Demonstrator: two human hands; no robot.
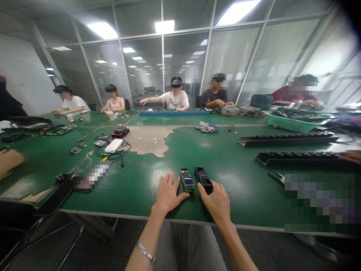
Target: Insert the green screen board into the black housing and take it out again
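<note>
A small green circuit board [187, 180] with a blue-lit or blue-covered screen lies on the green table between my hands. My left hand [168, 194] rests flat just left of it, fingers spread, the thumb by the board's near end. To the right of the board is a black plastic case [203, 178] with openings in its face. My right hand [216, 199] holds this case at its near end, thumb on the left side and fingers around the right, partly hidden.
Two long black rails [296, 159] lie to the right, near a green basket [296, 121] of parts. At left are a white box [113, 145] and tangled cables. A bundle of bluish-grey pieces [207, 127] lies ahead. Several people work across the table.
</note>
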